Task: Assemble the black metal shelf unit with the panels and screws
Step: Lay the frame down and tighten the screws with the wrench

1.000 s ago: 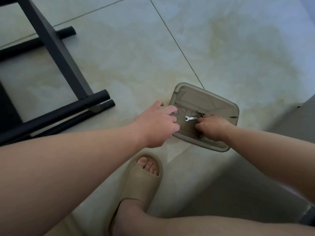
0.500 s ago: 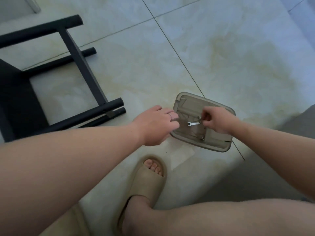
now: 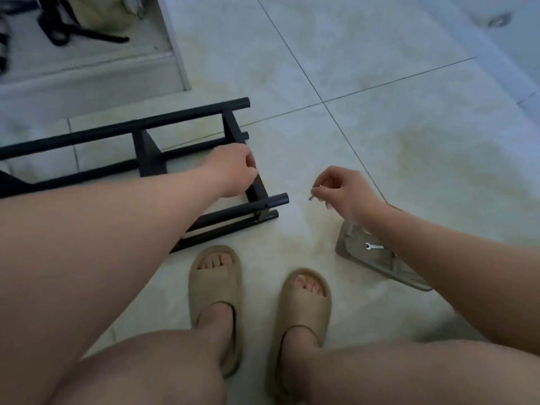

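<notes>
- Far left, on a pale raised ledge (image 3: 87, 80), black cords (image 3: 58, 36) and one tan bag (image 3: 99, 13) are lying, too blurred to name further.
- One black metal shelf frame (image 3: 146, 154) is lying on its side on the floor, left of centre. Four round tubes (image 3: 175, 116) are running across it in matte black, with open, cut-off ends. Two flat crosspieces (image 3: 258, 190) are joining them at right angles.
- The left hand (image 3: 232, 173) is reaching over the frame's right end, its fingers curling round the upper part of the end crosspiece and gripping it.
- Two beige foam slides, the left slide (image 3: 214, 285) and the right slide (image 3: 305, 302), are standing flat on the floor below the frame. Both are thick, rounded and open-toed, with toes showing.
- One small silvery screw (image 3: 311, 197) is sticking out from the right hand (image 3: 349, 197), which is pinching it between thumb and fingertips above the floor, just right of the frame's tube ends and apart from them.
- One clear, smoky plastic tray (image 3: 347, 244) with rounded corners is sitting on the floor, partly hidden under the right forearm.
- One small flat metal wrench (image 3: 374, 246), bright silver with an open end, is lying inside the tray. Other small parts there are too hidden to count.
- The floor (image 3: 380, 127) is showing large glossy tiles, pale with yellowish mottling and thin dark grout lines.
</notes>
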Demonstrator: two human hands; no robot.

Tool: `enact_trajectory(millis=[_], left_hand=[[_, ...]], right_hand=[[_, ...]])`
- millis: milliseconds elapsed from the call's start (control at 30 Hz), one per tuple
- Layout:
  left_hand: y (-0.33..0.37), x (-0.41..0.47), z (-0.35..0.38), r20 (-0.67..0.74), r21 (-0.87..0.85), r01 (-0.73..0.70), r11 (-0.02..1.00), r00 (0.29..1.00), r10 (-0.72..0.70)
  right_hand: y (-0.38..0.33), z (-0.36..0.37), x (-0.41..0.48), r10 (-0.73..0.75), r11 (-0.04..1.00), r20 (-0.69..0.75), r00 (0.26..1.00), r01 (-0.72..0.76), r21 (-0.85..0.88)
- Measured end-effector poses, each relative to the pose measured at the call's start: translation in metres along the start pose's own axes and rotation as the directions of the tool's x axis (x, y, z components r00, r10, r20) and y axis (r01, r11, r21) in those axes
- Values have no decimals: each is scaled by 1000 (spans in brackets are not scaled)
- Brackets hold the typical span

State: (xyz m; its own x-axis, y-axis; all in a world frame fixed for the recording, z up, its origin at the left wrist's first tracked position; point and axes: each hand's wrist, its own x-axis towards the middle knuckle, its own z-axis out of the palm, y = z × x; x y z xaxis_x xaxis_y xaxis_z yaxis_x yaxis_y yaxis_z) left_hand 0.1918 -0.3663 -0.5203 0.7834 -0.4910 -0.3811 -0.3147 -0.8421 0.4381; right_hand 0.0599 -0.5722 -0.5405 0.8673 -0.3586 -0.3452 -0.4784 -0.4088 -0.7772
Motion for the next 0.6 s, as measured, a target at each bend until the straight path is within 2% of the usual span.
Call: enact_trajectory(millis=[167,267,433,500,600], left_hand=[[-31,19,30,47,-243,133,961,991,-126],[-44,35,55,139,-349,211,913,975,-172],[-58,49,88,343,-464,257,848,934,-96],[-61,51,93,385,-561,284,778,921,-58],[-60,53,92,410,-618,317,720,911,-49]], right_hand=[[-3,36,9,29,989,57,998,-37,141],[9,50,10,37,962,89,995,-59,266],[30,64,8,-48,920,134,990,-9,392],[36,67,8,-84,912,136,987,21,410],[39,69,8,-115,903,129,985,50,426]])
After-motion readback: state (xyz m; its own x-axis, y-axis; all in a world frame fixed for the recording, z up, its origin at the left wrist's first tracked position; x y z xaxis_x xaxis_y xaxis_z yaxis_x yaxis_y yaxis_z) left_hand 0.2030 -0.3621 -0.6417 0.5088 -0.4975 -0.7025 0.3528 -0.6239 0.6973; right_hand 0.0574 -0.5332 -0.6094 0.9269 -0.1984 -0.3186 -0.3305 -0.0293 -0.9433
